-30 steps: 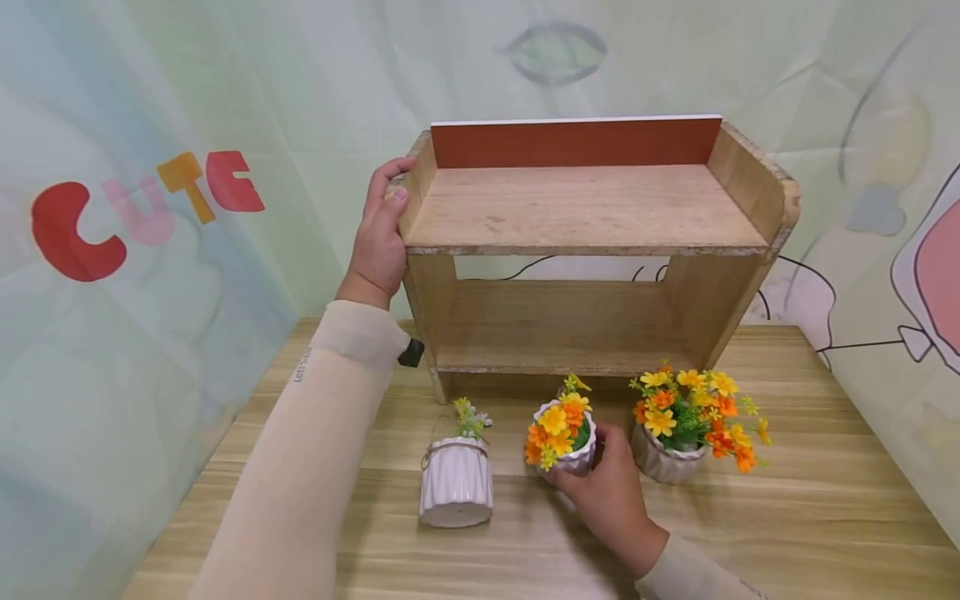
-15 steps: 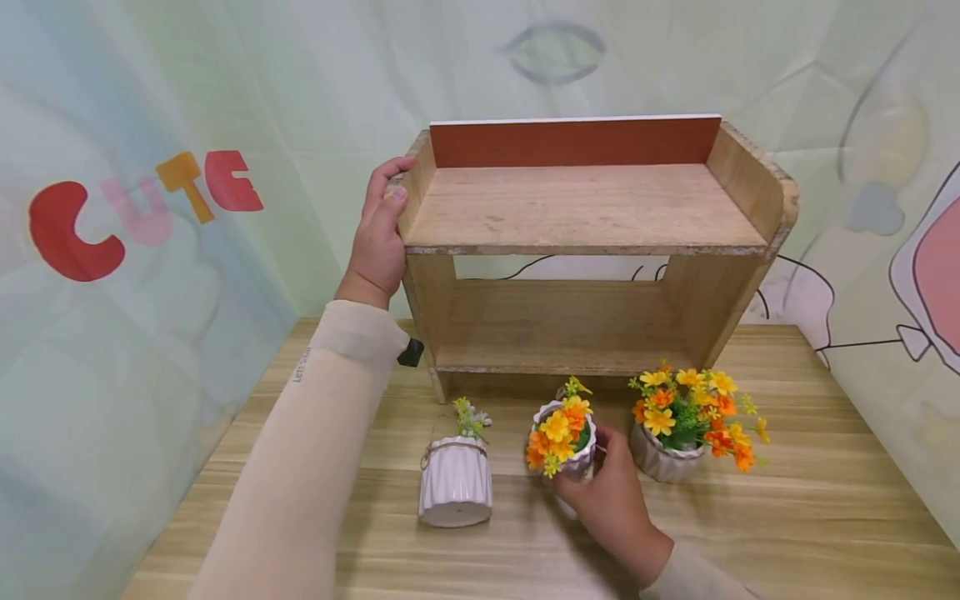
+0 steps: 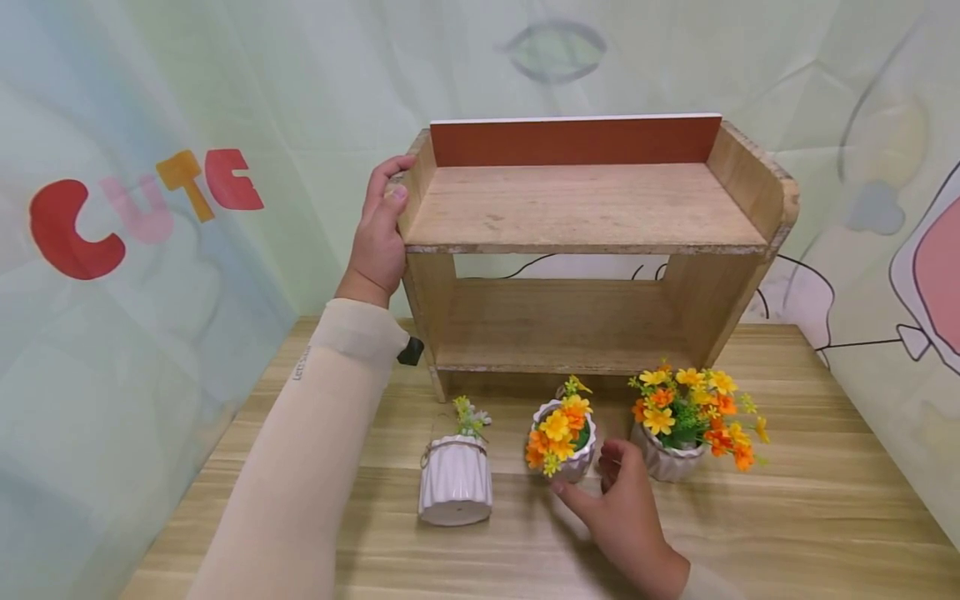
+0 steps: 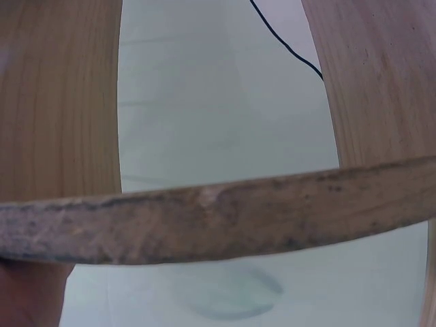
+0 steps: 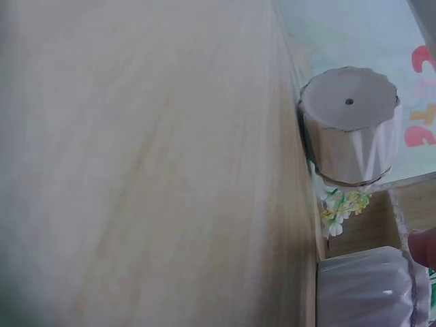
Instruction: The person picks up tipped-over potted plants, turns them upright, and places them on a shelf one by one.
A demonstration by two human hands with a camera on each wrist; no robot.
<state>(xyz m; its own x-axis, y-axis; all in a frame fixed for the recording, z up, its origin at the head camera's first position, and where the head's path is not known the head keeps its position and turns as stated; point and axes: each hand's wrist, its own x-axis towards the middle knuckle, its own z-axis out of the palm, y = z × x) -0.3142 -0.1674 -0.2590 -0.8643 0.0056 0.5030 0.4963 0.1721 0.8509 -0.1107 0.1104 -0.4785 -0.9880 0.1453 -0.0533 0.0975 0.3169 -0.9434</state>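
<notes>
My left hand [image 3: 378, 237] grips the upper left side panel of a two-tier wooden shelf [image 3: 585, 204]. That panel's worn edge [image 4: 218, 221] crosses the left wrist view, with a bit of finger [image 4: 30, 293] below it. My right hand [image 3: 626, 517] is beside the middle flower pot [image 3: 573, 467], thumb and fingers spread, holding nothing. This white fluted pot, with yellow and orange flowers, stands upright before the shelf; its wall [image 5: 364, 293] shows in the right wrist view, a fingertip [image 5: 424, 248] at its rim.
Left of it, a white pot [image 3: 455, 483] with pale flowers lies on its side, base toward me. To the right stands a fuller pot [image 3: 667, 458] of yellow and orange flowers. The wooden table [image 3: 825, 517] meets a printed cloth backdrop [image 3: 187, 333] behind.
My right hand has let go of the middle flower pot and drawn back slightly right and toward me. The left hand has stayed on the shelf.
</notes>
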